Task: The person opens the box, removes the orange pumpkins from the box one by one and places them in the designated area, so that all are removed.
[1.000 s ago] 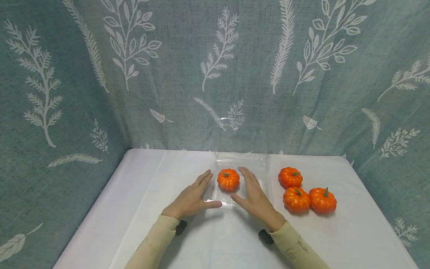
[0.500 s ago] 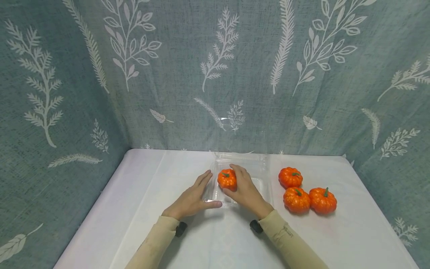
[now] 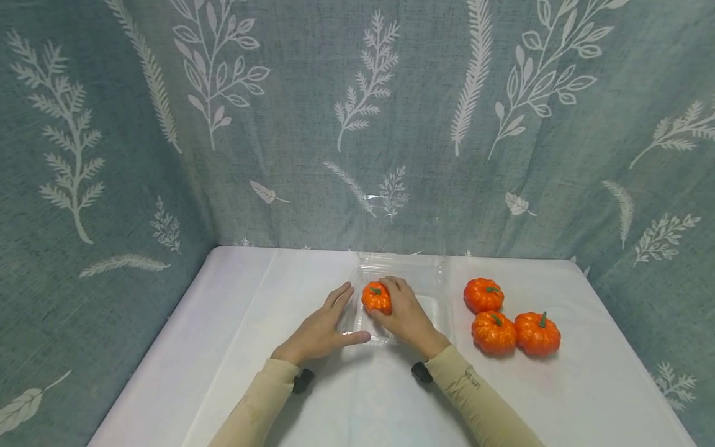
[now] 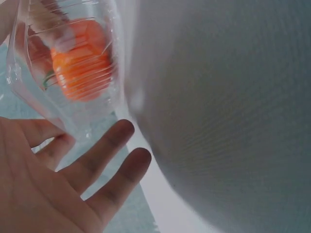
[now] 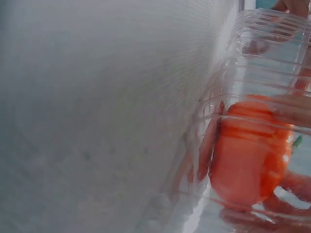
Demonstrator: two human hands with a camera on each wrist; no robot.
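Note:
A small orange pumpkin [image 3: 376, 298] with a green stem sits inside a clear plastic clamshell container [image 3: 432, 310], toward its left side. My right hand [image 3: 406, 316] reaches into the container and grips the pumpkin from the right, thumb in front and fingers behind. Through the ribbed clear wall in the right wrist view, the pumpkin [image 5: 248, 155] shows with fingers around it. My left hand [image 3: 318, 329] is spread at the container's left front corner, fingers straight along the outside. In the left wrist view, fingertips of the left hand [image 4: 63, 179] are at the container's edge.
Three more orange pumpkins lie in a cluster to the right: one at the back [image 3: 483, 295], one in front [image 3: 494, 333], one at the far right [image 3: 537, 334]. The container's clear lid [image 3: 413, 233] stands raised at the back, before a patterned curtain [image 3: 301, 124].
My right hand has moved left onto the pumpkin and closed around it; the pumpkin has shifted slightly left. The left hand has stayed in place.

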